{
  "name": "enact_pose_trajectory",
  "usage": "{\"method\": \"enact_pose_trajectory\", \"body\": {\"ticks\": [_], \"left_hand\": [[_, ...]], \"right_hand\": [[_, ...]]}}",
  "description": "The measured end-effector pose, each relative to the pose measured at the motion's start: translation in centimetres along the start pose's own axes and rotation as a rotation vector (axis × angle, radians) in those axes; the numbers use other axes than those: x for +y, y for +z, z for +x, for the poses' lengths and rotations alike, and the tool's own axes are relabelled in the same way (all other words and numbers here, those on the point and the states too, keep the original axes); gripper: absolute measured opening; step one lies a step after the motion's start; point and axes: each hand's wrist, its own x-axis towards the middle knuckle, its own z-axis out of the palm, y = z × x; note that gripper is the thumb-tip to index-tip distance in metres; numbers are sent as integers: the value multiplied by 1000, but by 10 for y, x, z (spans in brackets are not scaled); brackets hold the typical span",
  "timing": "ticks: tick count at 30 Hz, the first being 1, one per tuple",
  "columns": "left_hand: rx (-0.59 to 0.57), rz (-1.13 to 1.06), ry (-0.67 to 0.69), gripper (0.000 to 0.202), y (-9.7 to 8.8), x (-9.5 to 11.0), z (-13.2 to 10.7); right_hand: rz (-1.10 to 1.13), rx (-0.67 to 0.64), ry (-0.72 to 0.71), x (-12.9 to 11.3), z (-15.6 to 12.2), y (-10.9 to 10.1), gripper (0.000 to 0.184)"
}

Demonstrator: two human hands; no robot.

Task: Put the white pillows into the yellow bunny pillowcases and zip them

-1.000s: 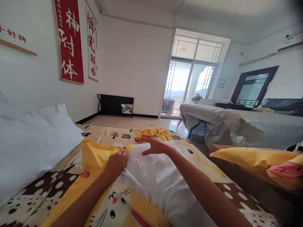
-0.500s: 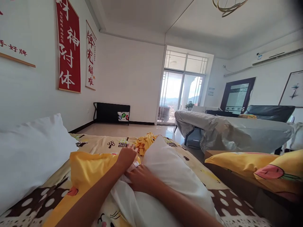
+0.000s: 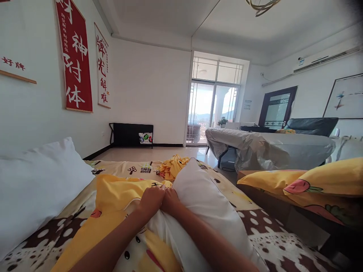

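A yellow cartoon-print pillowcase (image 3: 113, 190) lies spread over the bed, with its upper edge bunched near my hands. My left hand (image 3: 152, 198) is closed on the pillowcase's edge. Right against it, knuckles nearly touching, my right hand (image 3: 171, 201) is closed at the left side of a white pillow (image 3: 198, 192); its fingertips are hidden. Part of the pillow lies under my right forearm, beside the printed face on the pillowcase.
Another white pillow (image 3: 42, 185) rests at the left. Crumpled yellow cloth (image 3: 173, 166) lies at the far edge of the patterned bedding (image 3: 272, 234). Yellow printed pillows (image 3: 283, 181) sit on a brown box at the right. Beyond stands a plastic-covered table (image 3: 272, 143).
My hands have come together, the left moving down and the right up. The pillowcase edge is drawn toward the pillow, and more of its printed face shows. The view has shifted slightly right.
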Motion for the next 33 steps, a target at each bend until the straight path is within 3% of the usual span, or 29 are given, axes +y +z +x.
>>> {"method": "enact_pose_trajectory", "body": {"ticks": [5,10,17,21,23,26,30,33], "left_hand": [[66,48,-52,30,-6,-24,-24],[119,-5,-61,25,-25,-16,-35],[445,85,29,38,-87,7,-17],[525,206,106,38,-95,-6,3],[466,204,71,39,-82,-18,9],[318,151,-5,39,-44,-40,8],[83,54,-63,31,23,-66,-16],[-71,-23,-115,31,65,-73,-40]], "right_hand": [[-6,-2,151,7,-17,-29,33],[15,43,237,4,-18,-60,34],[-25,245,366,28,-8,-139,34],[-75,387,430,40,-6,-184,35],[-104,439,411,33,-10,-187,34],[-160,437,222,12,-25,-155,31],[-176,162,-212,-10,-67,-89,37],[-116,-27,-530,-13,-110,-81,41]]}}
